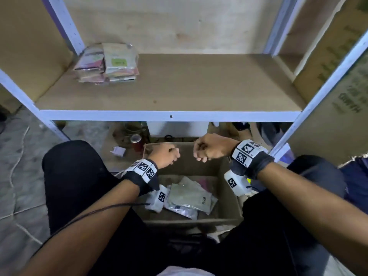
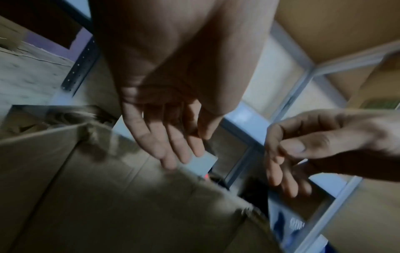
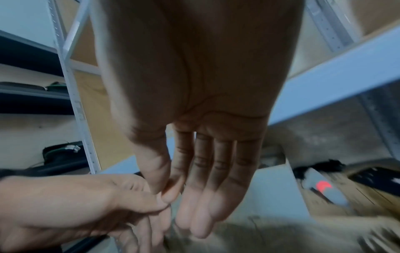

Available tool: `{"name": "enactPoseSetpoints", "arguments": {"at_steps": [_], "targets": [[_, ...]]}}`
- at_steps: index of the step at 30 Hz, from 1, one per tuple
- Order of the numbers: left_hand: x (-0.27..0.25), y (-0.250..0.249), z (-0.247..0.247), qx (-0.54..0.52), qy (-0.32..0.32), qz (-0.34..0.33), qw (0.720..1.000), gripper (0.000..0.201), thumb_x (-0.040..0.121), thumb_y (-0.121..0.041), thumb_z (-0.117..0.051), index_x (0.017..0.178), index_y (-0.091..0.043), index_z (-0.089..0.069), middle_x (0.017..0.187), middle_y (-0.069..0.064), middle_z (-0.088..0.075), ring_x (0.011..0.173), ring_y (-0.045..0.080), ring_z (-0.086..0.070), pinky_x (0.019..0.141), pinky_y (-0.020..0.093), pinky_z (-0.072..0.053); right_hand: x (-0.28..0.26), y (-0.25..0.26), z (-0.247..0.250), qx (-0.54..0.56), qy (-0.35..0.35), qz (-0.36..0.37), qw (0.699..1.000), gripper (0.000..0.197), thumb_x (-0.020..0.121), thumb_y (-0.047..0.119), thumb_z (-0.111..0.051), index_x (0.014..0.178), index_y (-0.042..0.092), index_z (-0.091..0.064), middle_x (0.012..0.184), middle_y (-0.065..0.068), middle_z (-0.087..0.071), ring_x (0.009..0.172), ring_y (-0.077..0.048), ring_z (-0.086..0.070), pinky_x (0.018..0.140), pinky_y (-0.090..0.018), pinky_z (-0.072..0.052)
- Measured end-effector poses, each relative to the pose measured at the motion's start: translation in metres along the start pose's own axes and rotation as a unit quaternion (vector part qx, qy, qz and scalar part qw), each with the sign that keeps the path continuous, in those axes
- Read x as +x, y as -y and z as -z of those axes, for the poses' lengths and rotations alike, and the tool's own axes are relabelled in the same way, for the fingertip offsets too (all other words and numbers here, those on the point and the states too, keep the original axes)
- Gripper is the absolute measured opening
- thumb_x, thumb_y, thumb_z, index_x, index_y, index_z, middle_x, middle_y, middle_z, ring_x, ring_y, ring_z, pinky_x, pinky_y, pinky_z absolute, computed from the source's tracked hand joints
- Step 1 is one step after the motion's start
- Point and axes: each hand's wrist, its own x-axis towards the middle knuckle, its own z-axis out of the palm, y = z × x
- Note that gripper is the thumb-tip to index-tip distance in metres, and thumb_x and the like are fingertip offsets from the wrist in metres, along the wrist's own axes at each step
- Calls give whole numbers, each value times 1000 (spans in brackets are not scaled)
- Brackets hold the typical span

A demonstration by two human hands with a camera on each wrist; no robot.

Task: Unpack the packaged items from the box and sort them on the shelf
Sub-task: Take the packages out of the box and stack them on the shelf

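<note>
An open cardboard box (image 1: 229, 188) stands on the floor between my knees. Several packaged items (image 1: 191, 196) in grey and clear bags lie inside it. On the shelf board (image 1: 189, 82), a stack of packaged items (image 1: 108, 62) sits at the back left corner. My left hand (image 1: 171, 154) and right hand (image 1: 199, 154) hover side by side above the box's far edge, a small gap apart. The left hand (image 2: 188, 149) has relaxed fingers pointing down over the box flap (image 2: 108, 188) and holds nothing. The right hand (image 3: 205, 171) has straight fingers, thumb against the forefinger, also holding nothing.
Under the shelf are a red can (image 1: 136, 140), a white plug (image 1: 119, 151) and a white box (image 1: 177, 129). A tall printed carton (image 1: 338, 96) stands at the right. White shelf uprights (image 1: 318, 92) frame the board, and my black-trousered legs (image 1: 75, 176) flank the box.
</note>
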Motion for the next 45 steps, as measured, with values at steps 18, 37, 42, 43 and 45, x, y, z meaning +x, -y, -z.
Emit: {"name": "enactPoseSetpoints", "arguments": {"at_steps": [18,37,42,43,45], "targets": [[42,97,-74,161,169,191,953,33,100,-15,-51,124,3,-64,126,21,-67,116,35,-65,98,40,-53,115,-111,-116,26,122,-185,975,26,97,15,-55,112,-3,-66,104,-19,-73,77,-25,-66,56,-27,-52],[43,115,-73,150,148,221,952,29,101,-14,-49,122,-5,-67,127,17,-65,116,32,-60,85,26,-42,179,-147,-182,-118,162,-217,955,94,77,24,-82,152,13,-27,158,-16,-23,145,-34,-28,115,-45,-33],[46,116,-71,169,174,222,945,34,101,-22,-49,121,1,-65,129,19,-64,117,33,-60,94,32,-45,165,-145,-217,-148,149,-221,952,111,71,16,-86,153,15,-12,158,-20,-9,146,-40,-16,115,-55,-29],[47,116,-71,171,176,222,944,35,101,-22,-49,120,1,-65,128,18,-65,117,33,-60,94,32,-45,165,-144,-221,-148,139,-222,954,107,72,14,-85,152,14,-13,157,-19,-13,146,-39,-18,115,-54,-29],[50,116,-72,172,179,217,944,35,101,-22,-47,118,2,-65,127,19,-65,116,32,-60,95,33,-45,167,-142,-225,-161,104,-213,958,88,79,12,-79,147,11,-23,152,-18,-26,142,-38,-28,113,-52,-32]]}}
